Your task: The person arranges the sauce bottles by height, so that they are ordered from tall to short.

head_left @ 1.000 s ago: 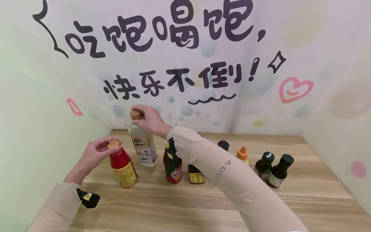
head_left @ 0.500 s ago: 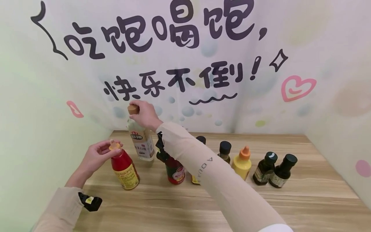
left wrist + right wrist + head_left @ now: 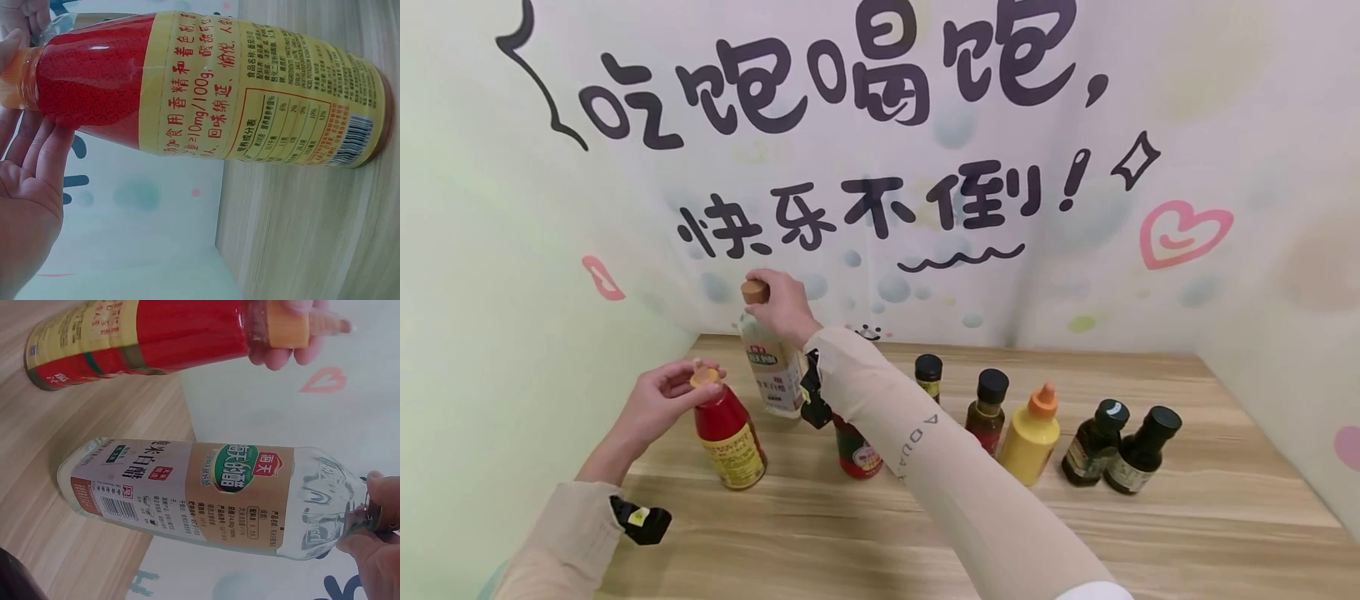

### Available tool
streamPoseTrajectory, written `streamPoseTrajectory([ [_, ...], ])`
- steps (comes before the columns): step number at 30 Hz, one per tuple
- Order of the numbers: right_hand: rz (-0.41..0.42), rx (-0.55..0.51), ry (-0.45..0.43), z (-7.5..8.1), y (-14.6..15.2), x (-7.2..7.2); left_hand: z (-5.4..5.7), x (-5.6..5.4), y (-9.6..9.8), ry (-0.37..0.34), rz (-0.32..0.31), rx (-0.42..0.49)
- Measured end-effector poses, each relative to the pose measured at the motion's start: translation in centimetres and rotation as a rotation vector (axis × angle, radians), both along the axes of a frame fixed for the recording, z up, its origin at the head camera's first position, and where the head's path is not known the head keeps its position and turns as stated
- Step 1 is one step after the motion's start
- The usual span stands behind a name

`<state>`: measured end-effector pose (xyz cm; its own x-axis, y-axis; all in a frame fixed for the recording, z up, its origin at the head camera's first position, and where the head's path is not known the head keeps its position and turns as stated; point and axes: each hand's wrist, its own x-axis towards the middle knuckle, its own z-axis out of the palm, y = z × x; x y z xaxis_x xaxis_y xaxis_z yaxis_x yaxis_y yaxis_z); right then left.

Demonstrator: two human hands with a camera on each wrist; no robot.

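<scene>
My left hand (image 3: 655, 404) holds the orange cap (image 3: 19, 78) of a red ketchup bottle (image 3: 730, 442) by thumb and fingers. This bottle stands upright at the left of the table, its yellow label facing the left wrist view. Just behind it and to the right is a clear glass bottle of white rice vinegar (image 3: 771, 375), also upright. The fingers and thumb of my right hand (image 3: 786, 308) grip its brown cap (image 3: 755, 291) from above. In the right wrist view the vinegar bottle (image 3: 231, 497) shows its tan and white label, and the ketchup bottle (image 3: 181, 334) is beside it.
Partly hidden by my right sleeve (image 3: 925, 442) is a red bottle (image 3: 857, 458). A black-capped bottle (image 3: 928, 371), another one (image 3: 988, 412), a yellow squeeze bottle (image 3: 1030, 442) and two dark bottles (image 3: 1093, 446) stand rightward on the wooden table (image 3: 820, 533). A printed wall rises behind.
The vinegar bottle has shifted back and left with my right hand, now closer behind the ketchup bottle. My right forearm has swung left, uncovering more bottles. The left hand keeps its hold.
</scene>
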<state>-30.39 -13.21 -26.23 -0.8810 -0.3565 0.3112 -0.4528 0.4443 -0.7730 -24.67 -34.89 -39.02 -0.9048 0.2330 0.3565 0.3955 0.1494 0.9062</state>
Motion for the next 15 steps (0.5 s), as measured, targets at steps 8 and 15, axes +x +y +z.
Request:
streamPoseTrajectory([
  [8,0.014,0.013,0.000,-0.9,-0.5,-0.2,5.3,3.9,4.0,-0.058,0.146,-0.110],
  [15,0.027,-0.017,-0.040,-1.4,-0.8,0.1,5.0,3.9,4.0,-0.059,0.151,-0.107],
])
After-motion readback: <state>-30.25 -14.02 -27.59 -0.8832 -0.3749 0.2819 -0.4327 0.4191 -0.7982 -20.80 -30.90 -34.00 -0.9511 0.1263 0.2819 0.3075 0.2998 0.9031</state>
